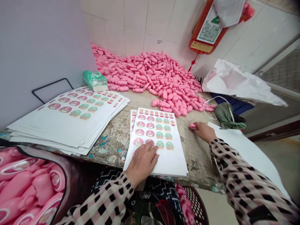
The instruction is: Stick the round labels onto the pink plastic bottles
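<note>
My left hand [143,161] lies on a stack of sticker sheets [168,161], its fingers stretched over the lower pink labels. Rows of pink and green rounded labels, with small ones along the top, are printed on the uppermost sheet. To the right, my right hand [205,132] grips a small pink bottle [193,126] low over the worn tabletop. A darker pink patch shows on that bottle; the fingers hide part of it. Beyond both hands spreads a large heap of similar pink bottles [150,72].
A thicker stack of label sheets [58,128] lies on the left, with a green plastic packet [95,80] on its far edge. Bigger pink bottles fill a bag [63,175] at lower left. A dark green pouch [225,115] sits at right; a brown basket [198,203] stands below the table.
</note>
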### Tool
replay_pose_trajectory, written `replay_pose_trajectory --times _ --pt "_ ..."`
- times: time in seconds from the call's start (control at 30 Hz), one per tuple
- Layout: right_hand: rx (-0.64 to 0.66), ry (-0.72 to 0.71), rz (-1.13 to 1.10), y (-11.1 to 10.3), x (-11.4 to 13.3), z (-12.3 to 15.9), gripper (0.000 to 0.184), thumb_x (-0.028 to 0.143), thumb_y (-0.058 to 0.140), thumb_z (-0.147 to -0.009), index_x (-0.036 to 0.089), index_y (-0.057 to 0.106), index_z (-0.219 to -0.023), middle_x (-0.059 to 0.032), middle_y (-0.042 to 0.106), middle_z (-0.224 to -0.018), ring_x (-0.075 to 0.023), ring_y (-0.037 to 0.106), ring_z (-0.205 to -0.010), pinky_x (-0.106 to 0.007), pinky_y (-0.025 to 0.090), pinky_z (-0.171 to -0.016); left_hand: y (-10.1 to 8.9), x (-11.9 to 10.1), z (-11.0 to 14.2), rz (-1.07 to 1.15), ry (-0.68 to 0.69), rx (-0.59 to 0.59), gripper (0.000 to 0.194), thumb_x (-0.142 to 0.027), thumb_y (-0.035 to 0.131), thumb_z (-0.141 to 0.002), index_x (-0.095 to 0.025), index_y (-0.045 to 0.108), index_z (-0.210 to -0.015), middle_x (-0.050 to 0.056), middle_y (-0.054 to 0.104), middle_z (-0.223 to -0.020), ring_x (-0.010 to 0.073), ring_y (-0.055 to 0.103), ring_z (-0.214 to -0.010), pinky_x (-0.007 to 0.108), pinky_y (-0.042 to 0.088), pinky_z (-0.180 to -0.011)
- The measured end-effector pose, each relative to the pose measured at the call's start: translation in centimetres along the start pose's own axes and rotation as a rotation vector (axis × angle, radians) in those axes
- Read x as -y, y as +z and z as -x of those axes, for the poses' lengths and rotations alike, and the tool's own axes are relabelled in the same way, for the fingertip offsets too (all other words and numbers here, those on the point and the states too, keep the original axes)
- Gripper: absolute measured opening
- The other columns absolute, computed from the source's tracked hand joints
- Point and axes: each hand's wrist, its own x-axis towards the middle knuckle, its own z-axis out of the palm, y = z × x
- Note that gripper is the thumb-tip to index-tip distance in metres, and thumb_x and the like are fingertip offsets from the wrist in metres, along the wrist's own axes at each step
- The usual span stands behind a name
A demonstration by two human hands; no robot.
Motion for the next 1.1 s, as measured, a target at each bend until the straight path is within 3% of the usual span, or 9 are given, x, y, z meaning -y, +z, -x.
replay_pose_trajectory --times 0.1,0.3,0.4,0.53,0.6,0.8,0.9,0.97,1.1 --pt "-0.043 -0.099 -0.036 0.2 1.6 3.1 0.039 0.038 0.041 -0.087 0.023 0.049 -0.122 -0.0106 0.056 -0.12 -0.0245 0.057 -0.099 -0.031 0.04 -0.069 0.0 -0.1 0.0 -0.006 0.0 -0.003 0.036 -0.031 0.037 -0.089 -0.022 0.053 -0.121 0.01 0.049 -0.127 0.0248 0.044 -0.118 0.043 0.035 -0.099" --pt "-0.219 -0.231 -0.13 -0.1 5.5 10.2 0.036 0.031 0.044 -0.085 0.024 0.049 -0.12 -0.0092 0.053 -0.123 -0.0211 0.058 -0.083 -0.03 0.042 -0.061 -0.3 0.0 -0.1 0.054 0.036 -0.015 0.037 -0.03 0.04 -0.088 -0.019 0.055 -0.12 0.012 0.051 -0.123 0.0249 0.046 -0.115 0.042 0.036 -0.097" --pt "-0.342 -0.298 -0.15 -0.9 6.7 13.3 0.033 0.032 0.045 -0.085 0.028 0.055 -0.116 -0.0085 0.048 -0.126 -0.0173 0.055 -0.074 -0.028 0.04 -0.055 -0.7 0.2 -0.2 0.195 0.022 -0.034 0.035 -0.03 0.043 -0.087 -0.019 0.058 -0.117 0.011 0.054 -0.119 0.0228 0.049 -0.111 0.039 0.038 -0.096" --pt "-0.38 -0.399 -0.2 -1.6 7.7 16.3 0.032 0.031 0.045 -0.086 0.032 0.059 -0.115 -0.007 0.06 -0.103 -0.0155 0.052 -0.069 -0.028 0.04 -0.06 -2.3 -0.4 -0.6 0.494 -0.135 -0.055 0.037 -0.038 0.048 -0.085 -0.018 0.059 -0.114 0.008 0.061 -0.105 0.0184 0.057 -0.093 0.034 0.044 -0.087" --pt "-0.378 -0.487 -0.219 -1.5 8.4 17.0 0.033 0.03 0.044 -0.087 0.035 0.058 -0.117 -0.0058 0.062 -0.1 -0.0157 0.051 -0.07 -0.029 0.04 -0.062 -3.3 -1.3 -0.7 0.733 -0.274 0.02 0.041 -0.045 0.05 -0.083 -0.018 0.06 -0.111 0.006 0.064 -0.095 0.0163 0.059 -0.081 0.033 0.047 -0.08" --pt "-0.347 -0.691 -0.189 -1.0 12.2 17.6 0.04 0.031 0.038 -0.09 0.032 0.049 -0.129 -0.0072 0.062 -0.108 -0.0188 0.054 -0.078 -0.032 0.042 -0.067 -4.7 -3.9 -0.2 1.657 -0.546 0.496 0.043 -0.05 0.048 -0.083 -0.014 0.055 -0.103 0.01 0.064 -0.091 0.0156 0.061 -0.074 0.033 0.052 -0.068" --pt "-0.336 -0.72 -0.204 -1.3 13.4 17.7 0.042 0.028 0.034 -0.091 0.031 0.044 -0.132 -0.0069 0.057 -0.117 -0.0188 0.055 -0.081 -0.032 0.042 -0.067 -5.0 -3.2 -0.1 1.734 -0.653 0.338 0.028 -0.037 0.056 -0.081 -0.015 0.052 -0.098 0.008 0.063 -0.088 0.0138 0.061 -0.071 0.031 0.053 -0.066" --pt "-0.354 -0.575 -0.256 -1.4 13.5 17.6 0.042 0.031 0.036 -0.09 0.029 0.043 -0.132 -0.0078 0.055 -0.118 -0.0191 0.056 -0.079 -0.031 0.042 -0.064 -5.6 -2.1 -0.2 1.65 -0.667 0.17 0.026 -0.031 0.06 -0.077 -0.015 0.051 -0.096 0.007 0.063 -0.086 0.0129 0.061 -0.067 0.028 0.052 -0.063" --pt "-0.259 -0.281 -0.468 -0.8 13.3 16.8 0.035 0.044 0.038 -0.089 0.025 0.059 -0.109 -0.0067 0.059 -0.101 -0.0193 0.057 -0.081 -0.03 0.041 -0.066 -6.4 -0.2 -0.1 1.097 -0.578 0.025 0.029 -0.026 0.063 -0.069 -0.019 0.053 -0.095 0.001 0.06 -0.072 0.0108 0.055 -0.053 0.024 0.044 -0.051"
